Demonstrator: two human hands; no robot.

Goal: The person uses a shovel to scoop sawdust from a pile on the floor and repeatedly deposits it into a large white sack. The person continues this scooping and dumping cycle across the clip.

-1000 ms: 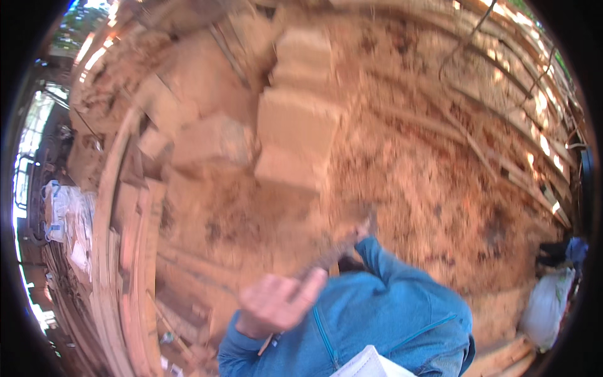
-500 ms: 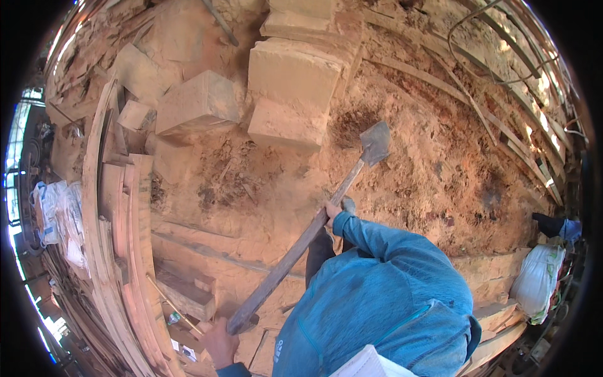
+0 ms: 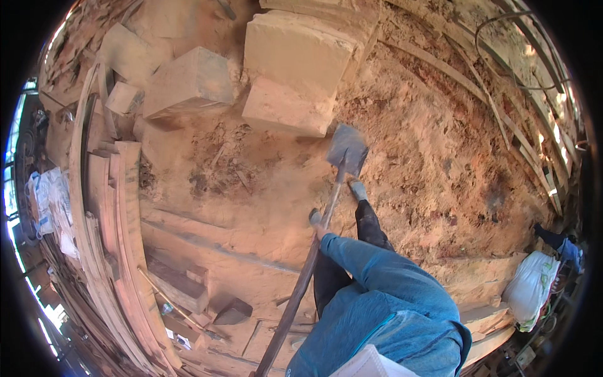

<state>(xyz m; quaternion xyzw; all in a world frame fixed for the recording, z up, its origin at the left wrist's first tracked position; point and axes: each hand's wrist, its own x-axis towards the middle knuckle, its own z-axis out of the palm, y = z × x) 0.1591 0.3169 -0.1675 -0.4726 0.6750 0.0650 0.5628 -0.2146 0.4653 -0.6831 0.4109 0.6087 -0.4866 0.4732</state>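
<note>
Light: warm daylight, bright glare at the upper right
Shadows: soft, under the blocks (image 3: 295, 69)
Blur: shovel blade (image 3: 347, 149) slightly smeared
Edges: fisheye bends planks (image 3: 107, 207), black rim around

One shovel (image 3: 345, 149) with a long handle. Four big cut blocks of wood lie on the sawdust: two pale ones (image 3: 295, 53) stacked at the top, one (image 3: 188, 81) left of them, one (image 3: 129, 53) farther left. One white sack (image 3: 531, 286). Two shoes (image 3: 358, 188) show.
</note>
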